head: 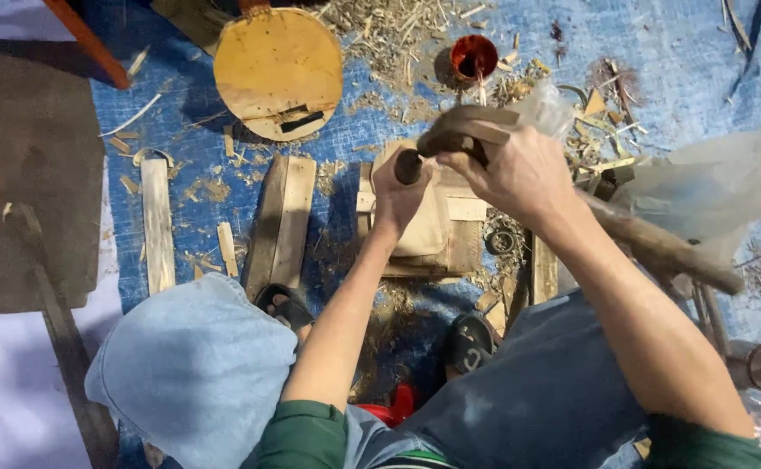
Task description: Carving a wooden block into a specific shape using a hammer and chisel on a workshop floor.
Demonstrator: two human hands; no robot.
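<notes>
Even bright overhead light, soft shadows, slight motion blur, wide-angle edge distortion

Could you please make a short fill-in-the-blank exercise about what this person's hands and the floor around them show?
1. Both the left hand and the right hand grip one curved piece of ____.
2. The floor sheet is ____ in colour.
3. The round wooden board lies to the ____ of the small red cup.

Missing words: wood; blue; left
</notes>
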